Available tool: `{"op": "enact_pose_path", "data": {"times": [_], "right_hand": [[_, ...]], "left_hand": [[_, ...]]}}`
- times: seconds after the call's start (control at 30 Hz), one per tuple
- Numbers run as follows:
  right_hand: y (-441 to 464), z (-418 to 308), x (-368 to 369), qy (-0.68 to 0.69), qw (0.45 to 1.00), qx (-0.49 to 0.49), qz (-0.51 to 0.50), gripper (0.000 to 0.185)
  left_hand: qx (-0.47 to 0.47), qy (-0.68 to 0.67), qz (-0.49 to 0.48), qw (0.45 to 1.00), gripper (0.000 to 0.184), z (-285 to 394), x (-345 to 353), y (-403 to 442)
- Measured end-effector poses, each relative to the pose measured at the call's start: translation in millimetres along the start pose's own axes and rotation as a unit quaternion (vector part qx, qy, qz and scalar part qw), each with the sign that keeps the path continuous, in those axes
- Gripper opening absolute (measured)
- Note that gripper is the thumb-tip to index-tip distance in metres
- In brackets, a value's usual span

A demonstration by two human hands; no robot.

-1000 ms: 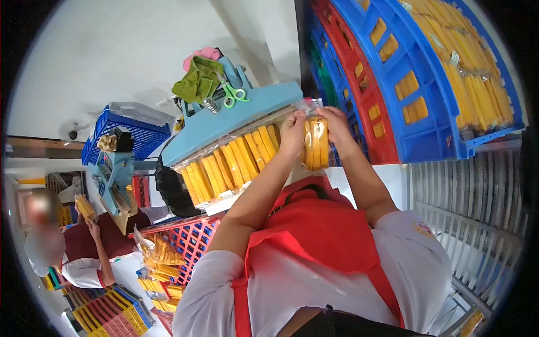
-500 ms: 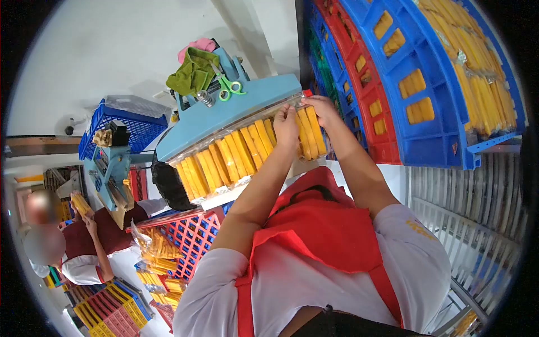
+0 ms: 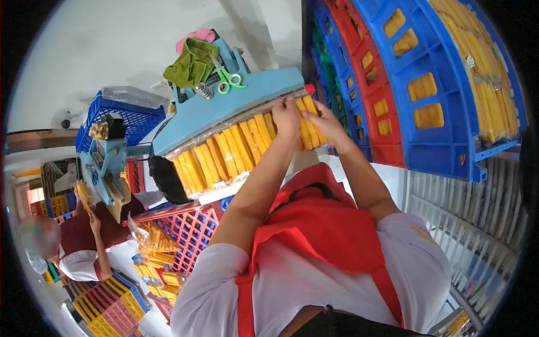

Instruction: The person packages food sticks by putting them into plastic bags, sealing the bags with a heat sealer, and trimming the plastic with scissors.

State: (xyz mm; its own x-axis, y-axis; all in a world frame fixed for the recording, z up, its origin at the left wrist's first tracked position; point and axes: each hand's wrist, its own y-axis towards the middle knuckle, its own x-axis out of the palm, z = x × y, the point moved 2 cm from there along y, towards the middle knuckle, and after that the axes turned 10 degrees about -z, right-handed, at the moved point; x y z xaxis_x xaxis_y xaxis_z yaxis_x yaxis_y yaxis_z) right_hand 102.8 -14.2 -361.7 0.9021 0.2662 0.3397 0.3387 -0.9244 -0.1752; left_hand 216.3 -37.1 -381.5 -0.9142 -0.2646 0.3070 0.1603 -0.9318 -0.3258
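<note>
A row of clear bags with yellow sticks (image 3: 224, 153) lies along the front edge of a light-blue sealing machine (image 3: 236, 104). Near the row's right end, my left hand (image 3: 287, 118) has its fingers pressed together at the bags' upper edge; what they pinch is too small to make out. My right hand (image 3: 327, 123) is beside the rightmost bag (image 3: 310, 123), thumb and fingers apart, touching its right side. Green-handled scissors (image 3: 227, 80) and a green cloth (image 3: 191, 62) rest on top of the machine.
Stacked blue (image 3: 449, 135) and red crates (image 3: 387, 118) with yellow sticks rise at the right. A red lattice crate (image 3: 193, 233) and bagged sticks (image 3: 154, 238) are below left. At far left a co-worker (image 3: 84, 241) holds a bag beside another machine (image 3: 106, 168).
The view has shifted slightly. My right hand has moved from the bag's upper edge to its right side, and its fingers have spread. My left hand stays at the upper edge.
</note>
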Motion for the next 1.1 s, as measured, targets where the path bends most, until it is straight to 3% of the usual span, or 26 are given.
{"op": "enact_pose_path", "data": {"times": [0.1, 0.17, 0.2, 0.27, 0.33, 0.43, 0.57, 0.67, 0.8, 0.93, 1.0, 1.1], "right_hand": [[5, -5, 4, -0.008, 0.999, 0.045, -0.018, 0.047], [6, -5, 8, -0.012, 0.998, 0.064, -0.021, 0.047], [4, -6, 12, 0.003, 0.998, 0.057, -0.022, 0.047], [3, -4, 19, 0.019, 0.998, 0.053, -0.027, 0.046], [6, -3, 24, -0.064, 0.997, 0.035, -0.015, 0.043], [6, 6, 26, -0.058, 0.996, 0.051, 0.034, 0.041], [10, 20, 16, -0.127, 0.990, 0.046, 0.046, 0.041], [2, 2, 31, -0.088, 0.995, 0.039, 0.030, 0.039], [4, 13, 24, -0.097, 0.992, 0.062, 0.047, 0.037], [2, 7, 27, -0.122, 0.990, 0.055, 0.039, 0.037], [-3, 6, 30, -0.127, 0.989, 0.063, 0.040, 0.038], [2, 1, 32, -0.131, 0.988, 0.073, 0.038, 0.040]], "left_hand": [[0.038, 0.178, 0.000, 0.983, 0.032, 4, -12, -1], [0.141, 0.255, -0.022, 0.956, 0.033, 24, -14, -32], [0.141, 0.256, -0.021, 0.956, 0.033, 46, -15, -52], [0.150, 0.373, -0.128, 0.907, 0.041, 88, -26, -90], [0.171, 0.379, -0.127, 0.901, 0.040, 99, -61, -105], [0.186, 0.418, -0.068, 0.887, 0.036, 114, -120, -125], [0.177, 0.354, 0.015, 0.918, 0.030, 114, -206, -154], [0.162, 0.332, 0.083, 0.926, 0.029, 107, -265, -177], [0.176, 0.438, 0.147, 0.869, 0.030, 108, -327, -192], [0.120, 0.390, 0.117, 0.905, 0.038, 105, -351, -187], [0.018, 0.126, 0.034, 0.991, 0.047, 109, -334, -186], [0.011, 0.091, 0.011, 0.996, 0.049, 93, -340, -174]]}}
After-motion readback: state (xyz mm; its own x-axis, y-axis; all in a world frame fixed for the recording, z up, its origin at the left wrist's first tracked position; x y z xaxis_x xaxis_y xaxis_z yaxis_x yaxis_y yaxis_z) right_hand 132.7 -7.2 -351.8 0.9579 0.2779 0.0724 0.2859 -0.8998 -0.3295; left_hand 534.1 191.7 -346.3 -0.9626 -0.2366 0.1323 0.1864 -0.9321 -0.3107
